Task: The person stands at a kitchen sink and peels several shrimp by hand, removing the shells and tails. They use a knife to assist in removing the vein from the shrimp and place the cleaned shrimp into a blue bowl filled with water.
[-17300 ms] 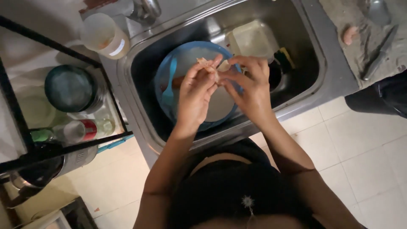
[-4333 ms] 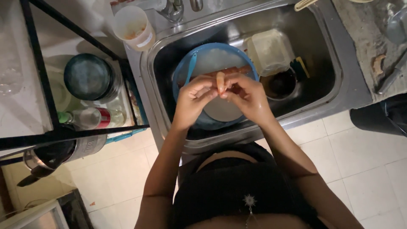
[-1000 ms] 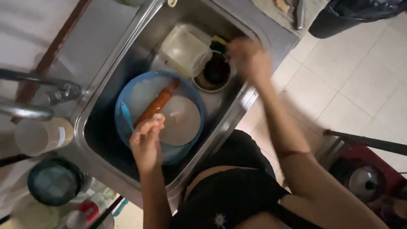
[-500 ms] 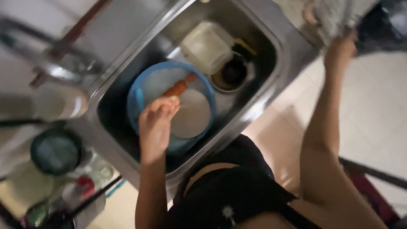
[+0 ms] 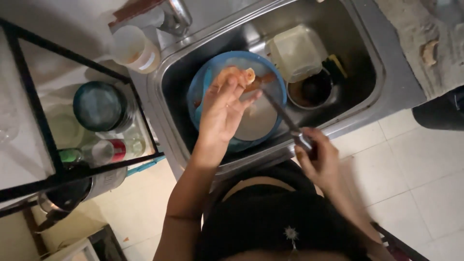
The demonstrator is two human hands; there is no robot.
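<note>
Nearest the camera, the right hand (image 5: 319, 157) is closed in a fist around the dark handle of a long, thin-bladed kitchen knife (image 5: 282, 118), whose blade slants up and left over the sink rim toward the bowl. The hand is motion-blurred, so how the fingers lie on the handle cannot be told.

Just beyond it, the left hand (image 5: 222, 108) is held palm-down over the round blue plastic bowl (image 5: 200, 89), its fingers loosely curled and pinching a small, pale orange piece of raw fish or meat (image 5: 237, 77) at their tips. The piece hangs above the bowl's far side, touching nothing but the fingers; the knife tip lies close beside it.

The step in hand looks like cutting or trimming the piece over the bowl. The next move would seem to call for bringing the blade steadily to the piece while keeping the pinching fingertips out of the edge's path.

Farther off in the steel sink (image 5: 367, 63) sit a translucent square plastic container (image 5: 295, 50) and a dark round cup (image 5: 309, 89). A pale plastic tumbler (image 5: 135, 48) stands at the sink's far left corner by the tap (image 5: 176, 17).
</note>
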